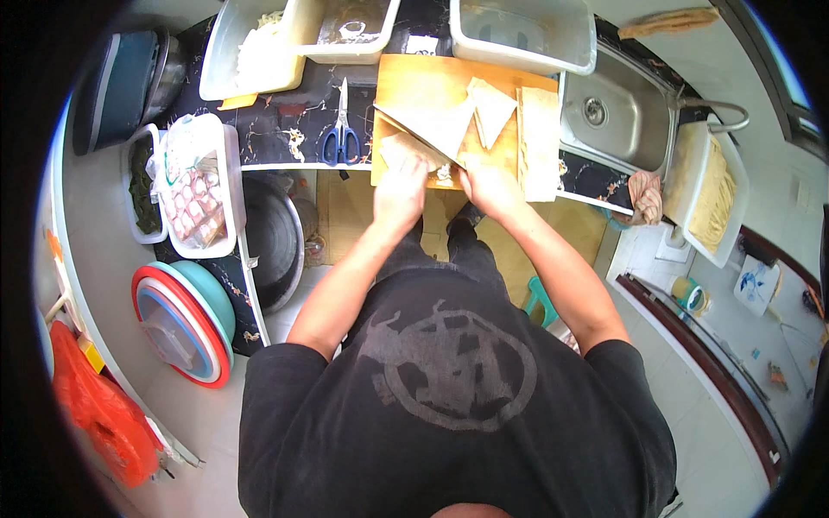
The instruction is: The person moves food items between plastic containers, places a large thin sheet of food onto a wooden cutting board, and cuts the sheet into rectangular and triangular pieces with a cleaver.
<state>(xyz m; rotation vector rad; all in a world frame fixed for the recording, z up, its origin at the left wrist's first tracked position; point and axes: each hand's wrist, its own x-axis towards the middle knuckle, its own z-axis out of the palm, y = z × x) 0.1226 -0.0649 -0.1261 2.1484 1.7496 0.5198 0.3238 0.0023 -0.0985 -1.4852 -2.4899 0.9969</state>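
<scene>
On a wooden cutting board point(421, 78), my left hand point(403, 194) presses its fingertips on a pale piece of flat sheet food point(398, 147). My right hand point(491, 184) grips a knife point(421, 138) at the board's near edge. Its blade is seen nearly edge-on, slanting up and left between the left-hand piece and a larger pale sheet piece point(440, 123). The handle is hidden in my fist. Right of the blade lies a triangular stacked piece point(493, 111). A long layered strip point(539, 146) lies along the board's right side.
Blue-handled scissors point(341, 139) lie left of the board on the dark counter. Plastic tubs point(524, 65) stand behind it, one with pale shreds point(260, 52). A steel sink point(615, 110) is at right, beside a tub of yellowish sheets point(712, 194). Bagged food point(197, 201) sits at left.
</scene>
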